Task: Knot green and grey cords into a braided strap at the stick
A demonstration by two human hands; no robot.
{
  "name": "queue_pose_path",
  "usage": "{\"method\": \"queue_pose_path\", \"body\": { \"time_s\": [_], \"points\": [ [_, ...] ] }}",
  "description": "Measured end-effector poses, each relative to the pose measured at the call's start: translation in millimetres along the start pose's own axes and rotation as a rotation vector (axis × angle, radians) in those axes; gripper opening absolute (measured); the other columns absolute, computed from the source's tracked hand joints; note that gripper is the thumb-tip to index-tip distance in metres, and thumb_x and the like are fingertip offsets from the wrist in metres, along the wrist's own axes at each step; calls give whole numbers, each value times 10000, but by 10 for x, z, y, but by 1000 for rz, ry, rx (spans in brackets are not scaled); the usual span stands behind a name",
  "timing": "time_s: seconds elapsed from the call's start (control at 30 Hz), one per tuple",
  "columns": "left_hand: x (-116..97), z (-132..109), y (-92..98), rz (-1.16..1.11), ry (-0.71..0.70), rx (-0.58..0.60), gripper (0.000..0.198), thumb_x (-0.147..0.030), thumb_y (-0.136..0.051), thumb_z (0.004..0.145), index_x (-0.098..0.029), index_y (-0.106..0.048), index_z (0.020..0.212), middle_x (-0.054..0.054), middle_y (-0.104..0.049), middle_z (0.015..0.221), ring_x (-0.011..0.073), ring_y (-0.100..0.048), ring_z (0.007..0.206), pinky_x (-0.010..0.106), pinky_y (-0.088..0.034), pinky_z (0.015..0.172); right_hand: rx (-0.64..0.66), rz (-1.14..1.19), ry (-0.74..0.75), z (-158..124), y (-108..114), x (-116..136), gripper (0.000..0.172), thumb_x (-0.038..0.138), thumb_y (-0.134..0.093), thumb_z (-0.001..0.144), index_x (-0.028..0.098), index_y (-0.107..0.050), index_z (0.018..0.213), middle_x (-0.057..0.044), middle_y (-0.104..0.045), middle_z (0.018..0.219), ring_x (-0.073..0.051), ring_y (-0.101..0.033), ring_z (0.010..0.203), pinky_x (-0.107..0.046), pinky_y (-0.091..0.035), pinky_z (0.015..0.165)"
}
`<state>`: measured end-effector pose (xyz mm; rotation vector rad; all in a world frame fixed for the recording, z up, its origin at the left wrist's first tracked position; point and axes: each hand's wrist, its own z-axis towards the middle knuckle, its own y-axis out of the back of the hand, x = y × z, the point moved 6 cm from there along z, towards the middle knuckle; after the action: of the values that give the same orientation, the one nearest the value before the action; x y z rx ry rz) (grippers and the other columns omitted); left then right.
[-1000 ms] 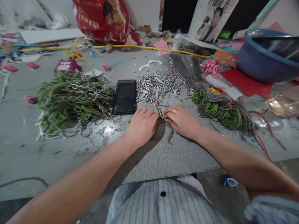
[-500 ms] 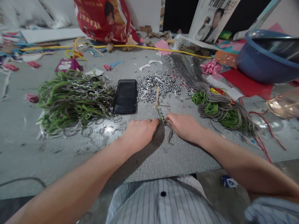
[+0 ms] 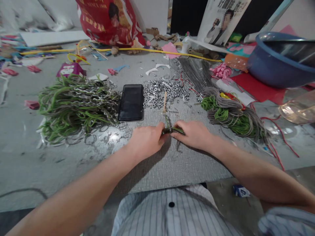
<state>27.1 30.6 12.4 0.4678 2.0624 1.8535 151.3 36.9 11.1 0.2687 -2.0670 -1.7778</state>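
My left hand (image 3: 145, 141) and my right hand (image 3: 194, 134) meet at the middle of the grey textured mat (image 3: 169, 164), both pinched on green and grey cords (image 3: 172, 130) stretched between the fingertips. The cords run up to a small wooden stick (image 3: 164, 101) lying just beyond the hands. A pile of small metal nuts (image 3: 164, 90) lies behind the stick. A black phone (image 3: 131, 102) lies face up to the left of the nuts.
A big heap of green and grey cords with metal rings (image 3: 76, 106) lies at the left, a smaller cord bundle (image 3: 231, 114) at the right. A blue basin (image 3: 275, 62) stands far right, a red bag (image 3: 108, 19) at the back. Paper scraps litter the table.
Both hands have drawn a little toward me and pulled apart slightly, so the green cords now show stretched flat between the fingertips.
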Motion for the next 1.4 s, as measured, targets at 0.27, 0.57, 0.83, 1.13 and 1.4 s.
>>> {"method": "queue_pose_path", "body": {
  "time_s": [0.27,0.57,0.83,1.13,1.4],
  "points": [
    [2,13,-45,-34,-40,154,275,-295,-317,837,-187,-560,909,83,-659,715,265,-635,677,322,-425,560,102,6,52,4,4,53,219,287,-398,818,179,-584,773,-32,-627,669,-123,-487,571,-253,-167,494],
    [-23,16,-5,-56,-131,241,254,-265,-327,779,-179,-564,801,97,-655,716,273,-624,695,323,-400,540,160,32,136,-25,33,94,152,229,-435,716,174,-566,660,-8,-550,571,-86,-347,487,-238,-143,482],
    [2,2,-18,-87,-110,274,271,-337,-342,803,-187,-565,837,88,-647,714,261,-620,703,315,-408,562,167,24,103,-30,23,83,178,285,-438,773,184,-584,758,-21,-609,637,-108,-448,540,-243,-160,493],
    [49,22,-31,-95,49,146,337,-361,-239,878,-197,-522,961,87,-645,693,275,-628,682,337,-422,561,87,73,1,16,-11,1,303,347,-318,890,208,-561,1006,-57,-674,831,-170,-566,701,-251,-215,541],
    [28,17,-37,-31,35,169,290,-275,-276,845,-181,-537,929,95,-640,677,291,-632,686,358,-438,568,83,-22,1,15,-3,3,303,313,-305,884,198,-583,923,-58,-673,790,-161,-549,640,-268,-174,518]
  ]
}}
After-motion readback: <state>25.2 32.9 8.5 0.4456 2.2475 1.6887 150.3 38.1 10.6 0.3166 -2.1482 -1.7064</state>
